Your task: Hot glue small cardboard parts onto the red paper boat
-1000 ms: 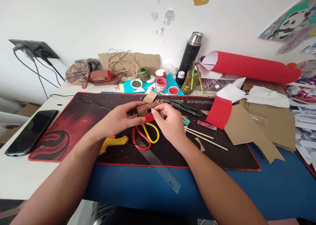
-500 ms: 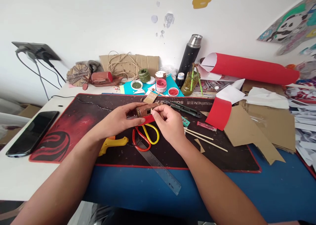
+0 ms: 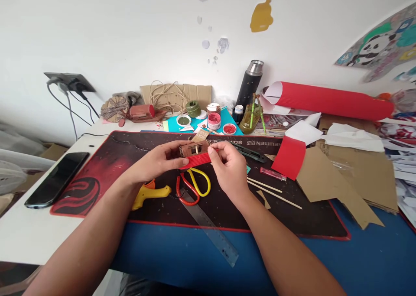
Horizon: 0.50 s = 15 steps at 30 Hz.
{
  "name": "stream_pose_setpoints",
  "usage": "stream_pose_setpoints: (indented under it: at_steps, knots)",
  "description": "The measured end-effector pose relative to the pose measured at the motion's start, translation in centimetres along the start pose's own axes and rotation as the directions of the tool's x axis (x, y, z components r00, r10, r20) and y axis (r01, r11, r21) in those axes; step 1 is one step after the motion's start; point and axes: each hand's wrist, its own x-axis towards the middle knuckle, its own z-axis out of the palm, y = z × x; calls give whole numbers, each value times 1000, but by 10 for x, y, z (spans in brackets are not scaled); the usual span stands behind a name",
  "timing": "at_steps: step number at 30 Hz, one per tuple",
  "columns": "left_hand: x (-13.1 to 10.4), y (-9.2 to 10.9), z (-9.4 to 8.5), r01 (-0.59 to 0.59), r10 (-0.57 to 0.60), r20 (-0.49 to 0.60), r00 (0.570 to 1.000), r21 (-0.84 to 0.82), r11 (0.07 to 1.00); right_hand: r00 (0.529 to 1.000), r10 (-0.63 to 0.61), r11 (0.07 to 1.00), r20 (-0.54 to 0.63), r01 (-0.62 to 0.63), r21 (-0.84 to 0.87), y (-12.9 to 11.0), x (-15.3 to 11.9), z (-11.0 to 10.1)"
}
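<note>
Between my hands, above the desk mat, is a small brown cardboard model [image 3: 186, 151] with a rectangular opening and a pale stick piece [image 3: 196, 149] across it. Red corrugated paper [image 3: 199, 159] covers its near side. My left hand [image 3: 164, 158] grips the left end, thumb on the red paper and fingers behind. At the right end, my right hand [image 3: 227, 162] pinches the model's edge between thumb and fingers; its fingertips partly hide that corner. Just below lie scissors [image 3: 204, 185] with red and yellow handles.
A yellow glue gun [image 3: 152, 194] and a clear ruler [image 3: 217, 235] lie near me. Thin wooden sticks [image 3: 276, 194], a dark green cutter [image 3: 248, 152] and cut cardboard [image 3: 318, 174] are to the right. Paint jars [image 3: 213, 121] and a black thermos [image 3: 250, 83] stand behind. A phone [image 3: 56, 179] lies left.
The model has been turned so its opening and more red paper show. My right fingers have shifted from the opening to its right end. The whole view has tilted slightly upward.
</note>
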Motion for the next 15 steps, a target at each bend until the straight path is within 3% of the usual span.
stream_pose_setpoints:
  at_steps: [15]
  knots:
    - [-3, 3, 0, -36, 37, -17, 999, 42, 998, 1000, -5, 1000, 10, 5, 2, -2, -2, -1]
